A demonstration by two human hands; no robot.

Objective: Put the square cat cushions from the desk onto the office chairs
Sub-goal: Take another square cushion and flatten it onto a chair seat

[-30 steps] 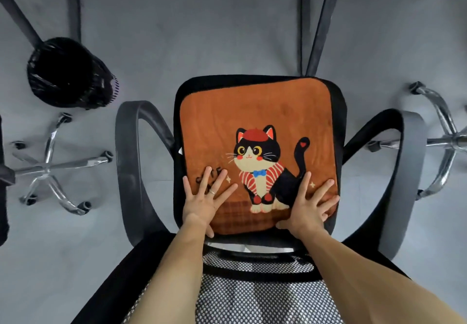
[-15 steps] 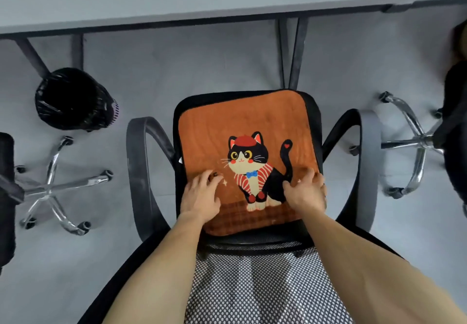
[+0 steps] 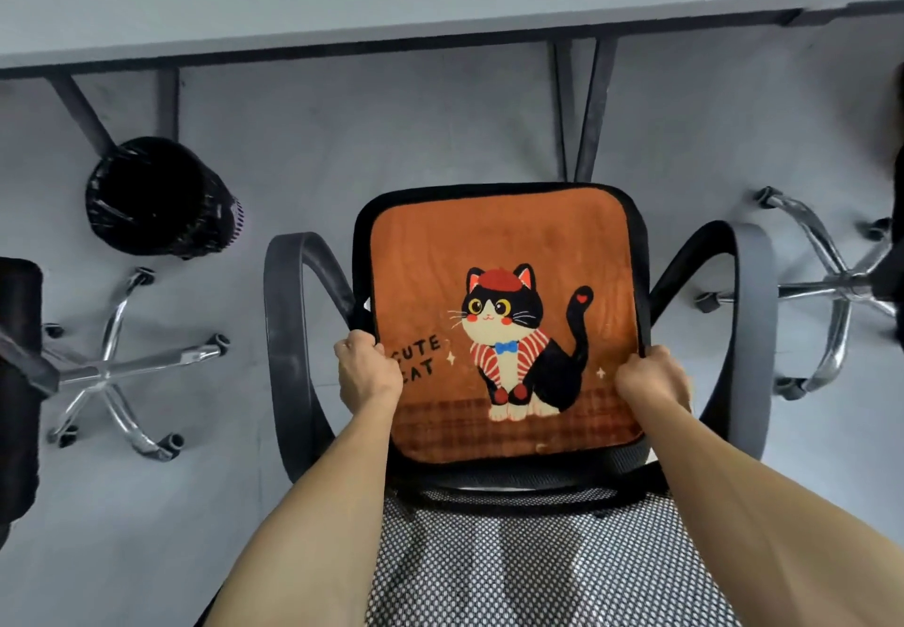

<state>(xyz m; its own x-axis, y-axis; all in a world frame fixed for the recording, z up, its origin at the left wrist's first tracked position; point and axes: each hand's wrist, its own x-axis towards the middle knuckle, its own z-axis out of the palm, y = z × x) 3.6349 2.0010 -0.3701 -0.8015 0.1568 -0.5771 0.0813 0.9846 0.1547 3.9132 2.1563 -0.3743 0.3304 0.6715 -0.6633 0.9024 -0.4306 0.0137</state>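
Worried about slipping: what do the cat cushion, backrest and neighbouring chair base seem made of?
Cat cushion: soft plush fabric, judging by streaky brushed nap. Backrest: open mesh, probably synthetic; holes show. Neighbouring chair base: polished chrome-like metal, with mirror glints.

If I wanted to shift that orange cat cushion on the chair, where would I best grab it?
Probably by its two side edges, one hand from each side, as the left hand and right hand grip it now. The cushion lies flat and covers nearly the whole seat, so its top gives nothing to pinch; the soft edges inside the armrests can be wrapped and gripped.
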